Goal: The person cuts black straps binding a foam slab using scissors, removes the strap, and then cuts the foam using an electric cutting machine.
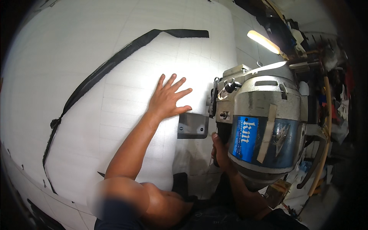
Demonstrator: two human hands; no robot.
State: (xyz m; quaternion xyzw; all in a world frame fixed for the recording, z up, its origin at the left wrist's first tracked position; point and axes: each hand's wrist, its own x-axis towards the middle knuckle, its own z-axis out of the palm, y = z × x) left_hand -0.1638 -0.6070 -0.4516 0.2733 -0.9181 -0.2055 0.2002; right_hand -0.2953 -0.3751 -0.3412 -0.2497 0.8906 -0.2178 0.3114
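My left hand [168, 97] lies flat with fingers spread on a white layered sheet [126, 88] marked with faint ruled lines. Beside it on the right stands an electric fabric cutting machine [264, 126] with a round motor housing, a blue label and a strip of tape. My right hand [220, 151] grips the machine's dark handle on its near side; the thumb shows, and most of the fingers are hidden. A grey metal base plate [193, 132] juts out at the sheet's edge. The blade cannot be made out.
A bent dark strip [111, 63] runs across the sheet from far middle to near left. Attached to the machine is a lit lamp [264, 41]. Cluttered shelving and tools [341, 88] line the right, with a curved wooden rod [327, 115]. Tiled floor [57, 209] shows at lower left.
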